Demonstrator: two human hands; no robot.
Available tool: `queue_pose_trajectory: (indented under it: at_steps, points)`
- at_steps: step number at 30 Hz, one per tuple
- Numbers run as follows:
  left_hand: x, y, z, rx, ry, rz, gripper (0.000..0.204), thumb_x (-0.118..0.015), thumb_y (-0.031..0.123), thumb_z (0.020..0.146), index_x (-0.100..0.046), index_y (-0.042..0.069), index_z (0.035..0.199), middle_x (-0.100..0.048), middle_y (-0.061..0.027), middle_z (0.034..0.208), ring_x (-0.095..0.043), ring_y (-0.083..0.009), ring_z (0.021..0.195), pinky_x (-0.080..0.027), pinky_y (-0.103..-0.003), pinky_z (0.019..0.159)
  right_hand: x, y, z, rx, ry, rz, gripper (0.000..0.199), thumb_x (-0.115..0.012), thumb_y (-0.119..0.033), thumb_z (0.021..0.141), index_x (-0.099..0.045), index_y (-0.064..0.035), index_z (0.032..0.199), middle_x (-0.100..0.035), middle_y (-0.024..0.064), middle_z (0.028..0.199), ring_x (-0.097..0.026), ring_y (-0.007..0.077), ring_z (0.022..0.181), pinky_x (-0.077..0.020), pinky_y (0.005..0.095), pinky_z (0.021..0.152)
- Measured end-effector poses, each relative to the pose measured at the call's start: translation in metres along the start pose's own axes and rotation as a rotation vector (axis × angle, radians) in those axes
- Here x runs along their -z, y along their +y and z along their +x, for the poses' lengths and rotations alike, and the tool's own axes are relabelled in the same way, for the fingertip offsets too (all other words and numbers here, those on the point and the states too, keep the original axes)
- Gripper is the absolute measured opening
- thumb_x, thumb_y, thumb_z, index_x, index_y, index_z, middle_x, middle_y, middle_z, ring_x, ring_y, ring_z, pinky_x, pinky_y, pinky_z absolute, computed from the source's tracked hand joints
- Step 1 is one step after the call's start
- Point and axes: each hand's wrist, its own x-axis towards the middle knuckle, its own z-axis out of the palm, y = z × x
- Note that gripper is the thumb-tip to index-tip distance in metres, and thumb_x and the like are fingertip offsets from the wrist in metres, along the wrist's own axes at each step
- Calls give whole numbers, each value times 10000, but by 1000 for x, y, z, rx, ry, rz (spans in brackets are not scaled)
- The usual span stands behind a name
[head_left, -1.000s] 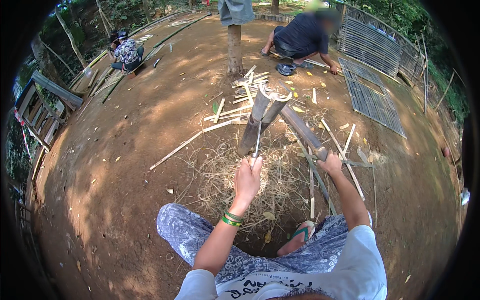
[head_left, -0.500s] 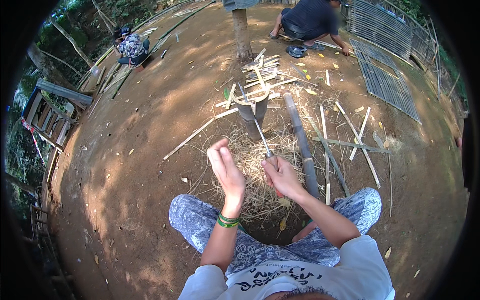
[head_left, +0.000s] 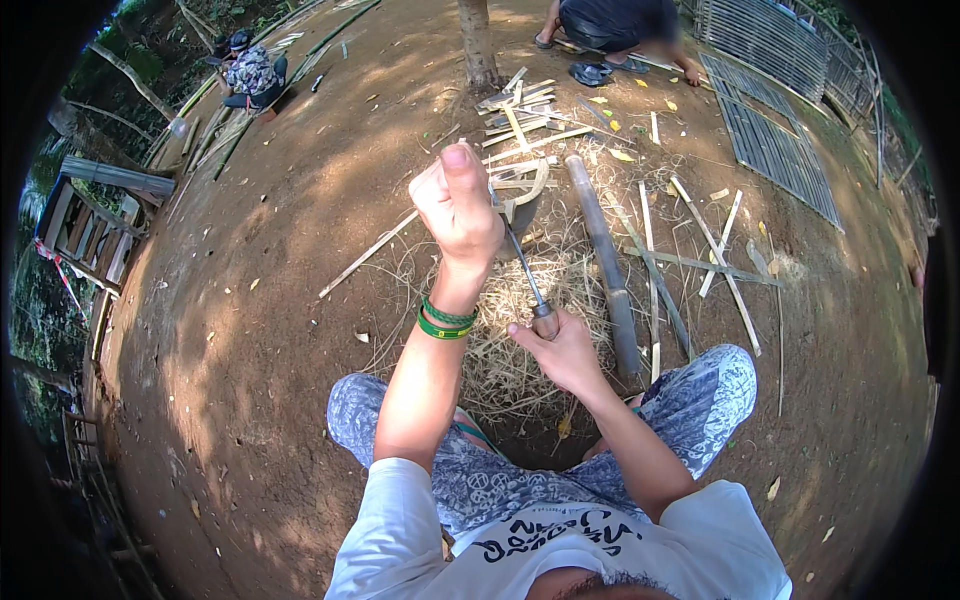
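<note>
Left hand (head_left: pixel 460 205): raised, fingers curled into a closed fist, thumb up on top; whether anything is pinched inside cannot be told. Green bands (head_left: pixel 445 322) sit on that wrist.

Right hand (head_left: pixel 562 352): low, over the lap, fingers wrapped around the handle end of a knife (head_left: pixel 525 280). The blade slants up and left toward the left fist and ends just beside it.

Under both hands lies a heap of pale shavings (head_left: pixel 505 340) on the dirt ground (head_left: pixel 260 330). A thick bamboo pole (head_left: pixel 603 262) lies just right of the knife, pointing away. Split strips (head_left: pixel 715 250) are scattered farther right and ahead. Another person (head_left: pixel 610 25) crouches at the far edge, near a tree trunk (head_left: pixel 478 45).
</note>
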Motion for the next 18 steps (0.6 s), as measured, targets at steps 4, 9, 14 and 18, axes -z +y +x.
queue_pose_trajectory:
  at_steps: [4, 9, 14, 18]
  points:
    - [-1, 0, 1, 7, 49, -46, 628, -416, 380, 1103, -329, 81, 557, -342, 34, 497, -287, -76, 473, -170, -302, 478, 1, -2, 3, -110, -137, 114, 392, -784, -223, 881, -455, -88, 715, -444, -11, 536, -427, 102, 474, -342, 326, 452]
    - [-4, -3, 2, 3, -8, -113, 630, -411, 367, 1106, -333, 85, 547, -342, 27, 492, -272, -71, 475, -161, -303, 480, 1, 10, 7, -133, -252, 419, 271, -689, 14, 866, -458, -82, 761, -483, -12, 559, -465, 79, 420, -311, 271, 362]
    - [-8, -2, 3, 32, -13, -69, 662, -350, 436, 1107, -263, 91, 548, -274, 19, 517, -226, -89, 482, -135, -298, 483, 14, 18, 16, -229, -461, 659, 279, -691, 23, 837, -447, -93, 771, -481, -14, 574, -456, 73, 436, -325, 258, 393]
    - [-4, -3, 10, 51, 3, -53, 655, -347, 449, 1102, -253, 105, 553, -266, 22, 518, -219, -86, 481, -129, -301, 476, 23, 26, 35, -261, -659, 829, 290, -707, 7, 834, -445, -106, 785, -455, -36, 575, -447, 71, 445, -330, 249, 411]
